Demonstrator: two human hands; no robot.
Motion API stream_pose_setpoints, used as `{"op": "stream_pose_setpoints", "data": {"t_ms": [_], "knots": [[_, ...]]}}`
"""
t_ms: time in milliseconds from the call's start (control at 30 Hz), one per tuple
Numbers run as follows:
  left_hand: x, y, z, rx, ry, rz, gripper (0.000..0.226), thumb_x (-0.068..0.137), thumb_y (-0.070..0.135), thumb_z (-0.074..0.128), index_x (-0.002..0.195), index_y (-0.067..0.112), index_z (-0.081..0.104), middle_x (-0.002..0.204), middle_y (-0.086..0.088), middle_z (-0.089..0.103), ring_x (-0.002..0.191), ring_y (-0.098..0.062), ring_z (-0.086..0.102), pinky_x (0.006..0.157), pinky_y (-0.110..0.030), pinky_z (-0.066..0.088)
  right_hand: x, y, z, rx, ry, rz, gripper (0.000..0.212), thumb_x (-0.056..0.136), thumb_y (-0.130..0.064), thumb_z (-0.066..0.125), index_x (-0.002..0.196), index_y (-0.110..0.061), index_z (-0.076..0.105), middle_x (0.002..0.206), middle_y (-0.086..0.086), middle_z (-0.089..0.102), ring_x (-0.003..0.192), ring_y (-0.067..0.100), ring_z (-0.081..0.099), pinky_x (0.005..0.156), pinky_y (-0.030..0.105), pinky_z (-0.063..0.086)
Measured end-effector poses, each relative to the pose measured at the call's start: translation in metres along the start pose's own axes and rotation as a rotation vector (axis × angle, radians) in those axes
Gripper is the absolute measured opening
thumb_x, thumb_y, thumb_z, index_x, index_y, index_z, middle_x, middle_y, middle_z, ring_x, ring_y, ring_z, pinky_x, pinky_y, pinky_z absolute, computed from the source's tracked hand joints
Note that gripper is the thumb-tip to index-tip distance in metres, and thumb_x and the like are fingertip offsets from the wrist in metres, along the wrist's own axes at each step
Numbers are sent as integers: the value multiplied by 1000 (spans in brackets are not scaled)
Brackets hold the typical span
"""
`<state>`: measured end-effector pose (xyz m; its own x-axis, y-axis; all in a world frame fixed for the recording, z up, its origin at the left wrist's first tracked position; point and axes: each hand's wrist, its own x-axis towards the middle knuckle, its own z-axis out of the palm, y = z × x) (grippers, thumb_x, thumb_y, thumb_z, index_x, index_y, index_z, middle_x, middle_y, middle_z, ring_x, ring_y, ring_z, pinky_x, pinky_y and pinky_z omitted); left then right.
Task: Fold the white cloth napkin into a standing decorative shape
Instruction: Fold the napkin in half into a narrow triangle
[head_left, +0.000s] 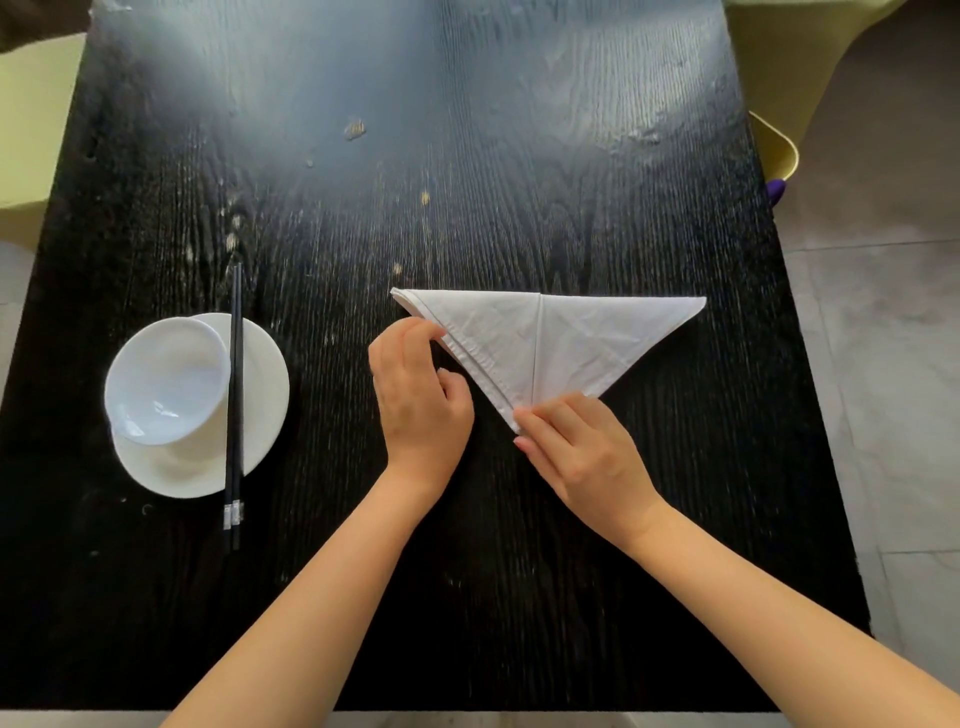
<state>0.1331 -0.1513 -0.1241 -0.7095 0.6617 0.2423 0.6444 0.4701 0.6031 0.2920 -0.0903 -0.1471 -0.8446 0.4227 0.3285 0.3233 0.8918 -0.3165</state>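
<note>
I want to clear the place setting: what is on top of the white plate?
A white bowl rests on the plate, and black chopsticks lie across it. The plate's surface under the bowl is hidden.

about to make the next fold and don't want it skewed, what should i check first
1. Napkin lies flat as a triangle, point toward the person: ok.
2. Centre crease runs straight toward the near tip: ok.
3. Right hand pins the near tip: ok.
4. Left hand grip on the left hem: cannot tell, fingers curled at the edge.
5. Bowl, plate and chopsticks sit apart from the cloth: ok.
</note>
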Motion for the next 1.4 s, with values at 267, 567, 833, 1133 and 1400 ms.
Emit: {"op": "stream_pose_setpoints", "data": {"t_ms": [267, 567, 833, 1133, 1400], "knots": [[-8, 17, 46, 270, -531, 233, 55, 99, 34, 26, 147, 14, 9, 157, -6, 7, 143, -26, -4, 113, -50, -12, 2, 16, -26, 376, 66, 263, 24, 92, -11, 47, 104, -1, 65, 96, 9, 70, 90, 18, 64, 85, 27, 51], [-16, 13, 57, 554, -507, 248, 64, 92, 41, 1, 143, 3, -2, 155, -18, 3, 143, -27, -1, 113, -50, -8, 70, 58, 12, -123, -407, 297, 53, 100, -37, 25, 148, -18, 10, 159, -1, 10, 146, 16, 5, 120, 41, -1], [-15, 17, 54, 546, -559, 192, 65, 91, 44, 2, 139, 6, -20, 155, -14, -15, 140, -24, -20, 114, -47, -14, 38, 99, -16, -290, -418, 565, 56, 98, -39, 14, 148, -18, 3, 159, -1, 1, 146, 17, -3, 118, 45, -4], [-2, -4, 28, 587, -616, 63, 79, 90, 53, 19, 142, 4, -15, 153, -17, -19, 140, -27, -22, 112, -49, -13, 38, 47, -6, -317, -373, 728, 63, 98, -38, 22, 146, 0, 8, 157, 18, 7, 146, 29, 6, 118, 48, 6], [24, -12, 15, 549, -506, 140, 59, 93, 13, 31, 146, 7, 6, 156, -15, -2, 143, -28, -9, 114, -43, -10, 8, -20, 5, -181, -305, 709, 61, 97, -30, 36, 146, -1, 15, 156, 18, 12, 145, 30, 10, 118, 44, 8]]}}
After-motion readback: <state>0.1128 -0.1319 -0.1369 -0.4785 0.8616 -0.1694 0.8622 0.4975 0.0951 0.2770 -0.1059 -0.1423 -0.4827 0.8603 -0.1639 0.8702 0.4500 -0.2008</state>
